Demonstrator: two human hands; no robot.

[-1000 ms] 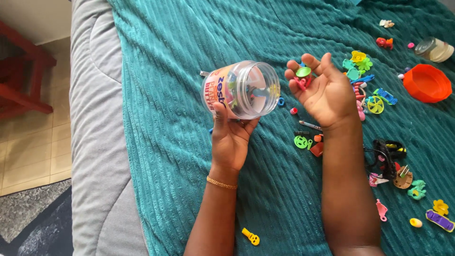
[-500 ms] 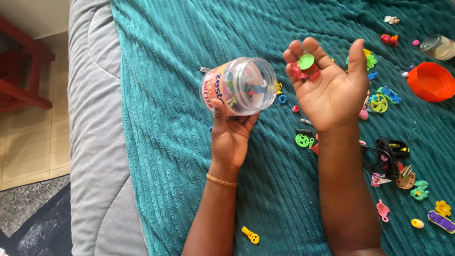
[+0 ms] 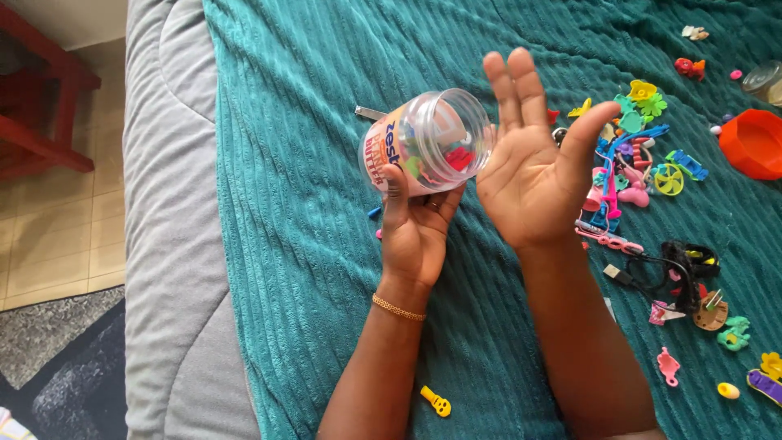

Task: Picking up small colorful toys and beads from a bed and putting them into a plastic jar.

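Change: a second ago the right hand (image 3: 529, 183) lay palm up with small green and red pieces on it, apart from the jar; now it stands open and bare, fingers spread, tilted up against the mouth of the jar (image 3: 428, 143). Judged from this, the pieces have gone into the jar.
Left hand: the left hand (image 3: 415, 232) is clasped around the lower side of the clear plastic jar, thumb on its wall, holding it on its side above the blanket, mouth toward the right palm.
Jar contents: several small coloured toys show through the wall.
Meaning: one handful looks delivered; many toys (image 3: 631, 155) remain scattered to the right, well apart from the jar.
Surface: a ribbed teal blanket (image 3: 293, 244) over a grey bedcover (image 3: 167, 269); a yellow piece (image 3: 436, 401) lies near the left forearm; an orange lid (image 3: 753, 143) rests at the right edge.
Room: tiled floor, dark rug (image 3: 65, 383) and red wooden furniture (image 3: 41, 106) to the left.
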